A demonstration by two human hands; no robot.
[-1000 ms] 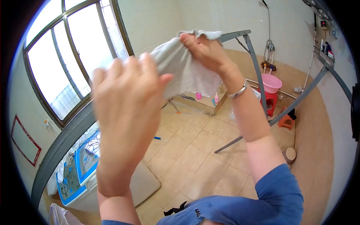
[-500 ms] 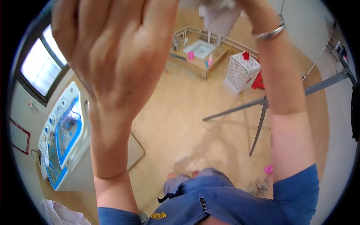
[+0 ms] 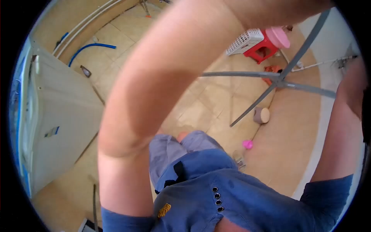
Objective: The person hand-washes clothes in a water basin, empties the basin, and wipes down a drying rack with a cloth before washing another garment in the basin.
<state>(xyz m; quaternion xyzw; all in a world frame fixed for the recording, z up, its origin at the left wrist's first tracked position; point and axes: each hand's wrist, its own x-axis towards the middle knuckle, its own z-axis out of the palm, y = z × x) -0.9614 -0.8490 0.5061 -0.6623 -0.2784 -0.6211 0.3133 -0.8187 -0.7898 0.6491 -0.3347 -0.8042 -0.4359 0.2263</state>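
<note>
My left forearm crosses the upper middle of the view, bent toward the top right. Part of my left hand shows at the top edge, but its fingers are out of frame, so what it holds or touches cannot be seen. My right arm rises along the right edge, and my right hand is outside the picture. The grey metal stand has its bars below my left hand and beside my right arm. No cloth shows in this view.
A white machine stands at left, near a blue hose and a small bottle. Upper right are a white basket, a red stool and a pink basin. A round stool and a pink item lie lower.
The view has tipped downward and turned. My left arm has swung across to the upper right, and my right arm has moved to the right edge. The pale cloth has left the view.
</note>
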